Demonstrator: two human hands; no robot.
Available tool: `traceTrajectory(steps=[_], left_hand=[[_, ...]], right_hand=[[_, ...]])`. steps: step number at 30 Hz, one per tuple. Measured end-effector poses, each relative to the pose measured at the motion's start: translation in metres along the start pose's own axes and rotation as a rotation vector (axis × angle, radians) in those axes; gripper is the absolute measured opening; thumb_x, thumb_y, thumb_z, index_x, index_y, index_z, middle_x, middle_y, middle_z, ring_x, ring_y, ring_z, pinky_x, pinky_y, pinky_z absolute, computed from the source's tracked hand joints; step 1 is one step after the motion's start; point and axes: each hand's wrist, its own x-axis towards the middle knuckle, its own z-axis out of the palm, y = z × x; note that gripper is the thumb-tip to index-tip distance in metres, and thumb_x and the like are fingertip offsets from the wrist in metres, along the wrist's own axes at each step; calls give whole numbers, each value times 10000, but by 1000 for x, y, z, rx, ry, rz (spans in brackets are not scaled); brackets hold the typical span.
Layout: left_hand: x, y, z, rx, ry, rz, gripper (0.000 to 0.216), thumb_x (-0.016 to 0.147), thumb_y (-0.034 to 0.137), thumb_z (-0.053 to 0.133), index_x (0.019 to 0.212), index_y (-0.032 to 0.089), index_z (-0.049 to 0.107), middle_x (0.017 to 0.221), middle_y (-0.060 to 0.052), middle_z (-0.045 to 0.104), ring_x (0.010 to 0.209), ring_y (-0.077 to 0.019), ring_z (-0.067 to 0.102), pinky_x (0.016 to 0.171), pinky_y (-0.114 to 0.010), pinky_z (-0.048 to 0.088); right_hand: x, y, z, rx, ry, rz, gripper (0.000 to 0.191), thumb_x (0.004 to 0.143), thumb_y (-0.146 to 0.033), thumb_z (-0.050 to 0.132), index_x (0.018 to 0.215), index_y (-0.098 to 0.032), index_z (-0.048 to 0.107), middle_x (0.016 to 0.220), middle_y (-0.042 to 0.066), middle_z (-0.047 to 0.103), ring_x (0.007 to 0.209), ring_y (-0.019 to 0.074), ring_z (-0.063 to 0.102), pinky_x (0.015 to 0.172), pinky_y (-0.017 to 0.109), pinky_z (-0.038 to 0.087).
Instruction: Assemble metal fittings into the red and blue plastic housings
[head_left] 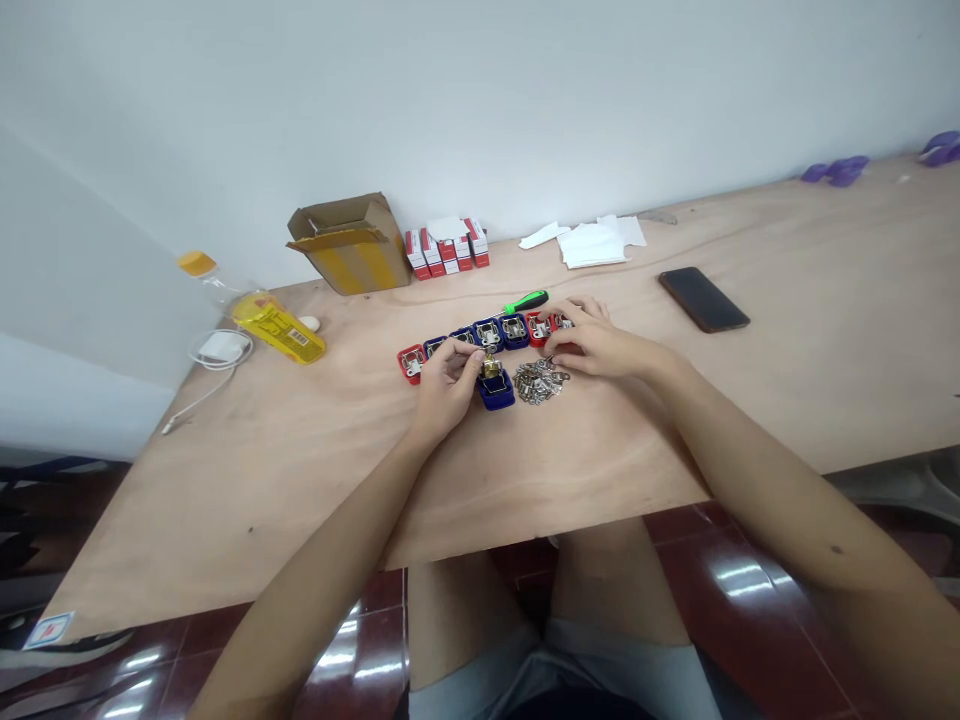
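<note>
Blue rounded plastic case (498, 400) with a brass-coloured metal fitting (491, 368) at its far end, near the middle of the pale wood-grained table (600, 450).

Left hand (448, 380) pinches the fitting's upper end between thumb and forefinger, the other fingers curled in; right hand (589, 340), palm down and half open, arches its fingers at the edge of a loose heap of small, shiny flat metal pieces (540, 383), and whether its fingertips hold one I cannot tell. Behind, a row of red and blue plastic cases with bent metal parts (514, 331) is partly covered by both hands. Beyond it lies a green-and-black screwdriver (527, 302), its shaft hard to make out.
</note>
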Motion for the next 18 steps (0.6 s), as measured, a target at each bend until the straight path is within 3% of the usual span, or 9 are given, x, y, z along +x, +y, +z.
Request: traceTrajectory(steps=[6,11,13,18], left_hand=[[-1,0,-1,8,-21,-2,328,975,511,747,957,199,648,890,-35,713,820,-170,706,750,-302,560],[-2,0,1,-12,-33,-8,336,966,514,759,943,198,647,891,-32,704,836,-170,707,765,-299,564],[-2,1,1,-22,-52,-11,343,965,521,758,935,198,646,887,-29,701,829,-167,703,750,-292,560],[-5,4,2,-66,-138,-21,317,983,499,747,946,199,653,886,-23,702,811,-155,697,722,-276,542]], right_hand=[[1,3,1,47,42,-13,157,996,-316,658,938,-267,795,1467,84,611,1382,422,431,1131,655,340],[8,-10,3,238,274,-69,170,1052,-308,590,1022,-247,746,1126,93,773,1137,327,631,1092,579,413],[12,-20,8,342,338,-88,130,1039,-320,623,1025,-257,736,1089,77,782,1092,304,665,1050,534,466],[19,-44,21,526,301,-76,122,1036,-308,639,1013,-254,745,1041,68,772,1030,274,679,1006,511,516]])
